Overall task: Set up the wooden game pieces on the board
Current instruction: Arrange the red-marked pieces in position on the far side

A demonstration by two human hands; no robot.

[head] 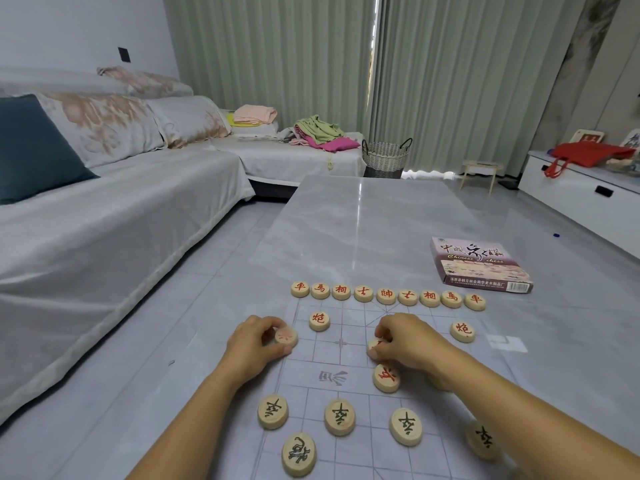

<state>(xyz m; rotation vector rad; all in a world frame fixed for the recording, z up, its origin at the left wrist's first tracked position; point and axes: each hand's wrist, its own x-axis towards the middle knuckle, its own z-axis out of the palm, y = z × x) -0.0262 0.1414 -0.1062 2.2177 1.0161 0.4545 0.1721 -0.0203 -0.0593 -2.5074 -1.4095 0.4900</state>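
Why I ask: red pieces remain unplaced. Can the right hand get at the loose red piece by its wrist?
Probably yes, once freed: the red piece lies uncovered beside the right hand, which pinches another piece.

On my left runs a pale-covered sofa (pixel 138 209) with a dark blue cushion (pixel 31 150) and folded clothes (pixel 322 133) piled at its far end. A woven basket (pixel 385 157) stands before the green curtains (pixel 450 64), near a small wooden stool (pixel 479 173). A red bag (pixel 588 154) lies on the white cabinet (pixel 571 192). The chess box (pixel 478 265) rests on the grey table (pixel 374 220).
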